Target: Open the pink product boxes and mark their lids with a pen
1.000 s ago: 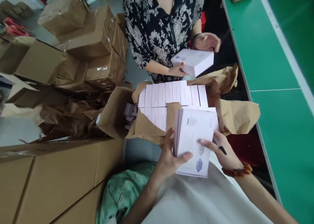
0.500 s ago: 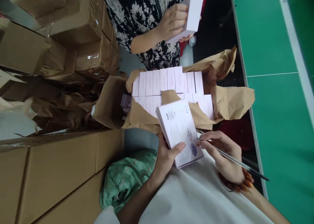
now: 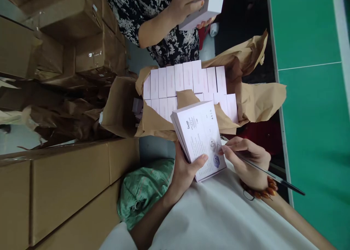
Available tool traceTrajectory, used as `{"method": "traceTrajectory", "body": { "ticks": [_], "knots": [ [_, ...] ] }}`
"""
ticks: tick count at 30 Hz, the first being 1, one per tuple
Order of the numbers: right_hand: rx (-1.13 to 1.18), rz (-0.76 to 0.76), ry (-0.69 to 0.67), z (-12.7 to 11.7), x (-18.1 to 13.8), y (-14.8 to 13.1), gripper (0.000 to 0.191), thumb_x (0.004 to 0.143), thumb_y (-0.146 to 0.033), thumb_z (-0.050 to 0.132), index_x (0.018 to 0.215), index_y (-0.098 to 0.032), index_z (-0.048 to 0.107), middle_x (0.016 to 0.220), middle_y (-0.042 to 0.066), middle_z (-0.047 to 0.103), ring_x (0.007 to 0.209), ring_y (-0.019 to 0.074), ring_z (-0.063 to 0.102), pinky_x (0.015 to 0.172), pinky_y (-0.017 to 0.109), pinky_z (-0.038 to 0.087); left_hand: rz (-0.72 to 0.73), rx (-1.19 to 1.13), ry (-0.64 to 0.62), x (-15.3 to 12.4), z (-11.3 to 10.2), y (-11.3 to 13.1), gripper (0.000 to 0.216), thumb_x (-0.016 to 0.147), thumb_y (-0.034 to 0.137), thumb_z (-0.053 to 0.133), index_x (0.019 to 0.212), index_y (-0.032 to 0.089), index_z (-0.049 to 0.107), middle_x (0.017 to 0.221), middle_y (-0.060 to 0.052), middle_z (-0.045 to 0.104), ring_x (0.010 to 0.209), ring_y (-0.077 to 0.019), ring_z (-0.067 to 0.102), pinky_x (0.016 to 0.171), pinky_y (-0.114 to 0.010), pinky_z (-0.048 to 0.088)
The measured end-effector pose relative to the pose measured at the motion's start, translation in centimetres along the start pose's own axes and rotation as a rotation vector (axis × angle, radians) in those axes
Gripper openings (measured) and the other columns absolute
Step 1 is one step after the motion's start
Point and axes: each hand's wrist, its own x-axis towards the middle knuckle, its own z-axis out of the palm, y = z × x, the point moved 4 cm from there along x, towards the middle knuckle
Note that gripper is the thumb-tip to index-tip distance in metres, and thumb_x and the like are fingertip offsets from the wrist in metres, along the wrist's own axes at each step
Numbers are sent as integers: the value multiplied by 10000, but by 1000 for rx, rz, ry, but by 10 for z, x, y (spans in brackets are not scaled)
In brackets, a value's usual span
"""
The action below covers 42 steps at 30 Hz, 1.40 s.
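My left hand (image 3: 188, 166) grips a white printed box (image 3: 198, 133) from its lower left side, thumb on the face. The box is tilted, and its printed face with small text and a blue picture is toward me. My right hand (image 3: 246, 158) pinches a slim metal tool (image 3: 257, 166) that looks like tweezers, with a dark rear end. Its thin tip is at the box's right side, by the printed picture; whether it touches cannot be made out. Behind the box, a carton lined with brown paper (image 3: 251, 100) holds rows of similar white boxes (image 3: 171, 80).
Across from me, another person's hand (image 3: 188, 3) holds a white box (image 3: 214, 3). Brown cartons (image 3: 68, 191) are stacked at the left. A green sack (image 3: 147, 188) lies below the carton. A green table (image 3: 308, 107) runs along the right.
The view has shifted a little, so the carton and the other person sit higher in it. My grip on the box and the tool stays the same, the tip still near the printed picture.
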Motion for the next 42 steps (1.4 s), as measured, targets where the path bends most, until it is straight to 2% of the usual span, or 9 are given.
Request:
{"method": "traceTrajectory", "body": {
  "ticks": [9, 17, 26, 40, 42],
  "knots": [
    [-6, -21, -7, -1, 0, 2, 327, 1017, -318, 873, 748, -281, 692, 725, 0, 779, 581, 160, 686, 490, 305, 507, -21, -5, -17, 2, 2, 0, 734, 791, 464, 964, 1399, 279, 596, 1345, -93, 829, 1260, -373, 790, 1093, -560, 663],
    [-15, 9, -2, -2, -3, 4, 304, 1044, -339, 855, 782, -320, 702, 754, 7, 772, 589, 200, 684, 483, 370, 495, -6, 8, -22, 2, 1, 0, 720, 792, 458, 967, 1380, 272, 594, 1353, -90, 816, 1273, -365, 781, 1108, -546, 646],
    [-40, 24, 1, -4, -4, 5, 312, 1031, -363, 872, 773, -305, 707, 749, 19, 789, 607, 200, 707, 510, 362, 537, -21, -28, -31, 1, 4, 1, 722, 795, 447, 967, 1383, 278, 584, 1350, -89, 815, 1265, -362, 786, 1097, -544, 650],
    [-11, 8, 11, -4, -5, 3, 323, 1005, -357, 908, 758, -297, 708, 733, 9, 777, 600, 195, 707, 510, 342, 527, -12, -32, -17, 1, 4, -4, 721, 793, 430, 971, 1387, 264, 597, 1363, -104, 813, 1273, -374, 782, 1112, -551, 648],
    [22, 13, 66, -5, -3, 1, 302, 1022, -368, 894, 789, -295, 717, 735, -1, 782, 600, 190, 727, 518, 334, 545, -5, -26, -21, 1, 5, -3, 731, 798, 446, 965, 1410, 269, 605, 1370, -104, 812, 1286, -379, 778, 1125, -558, 643]
  ]
}}
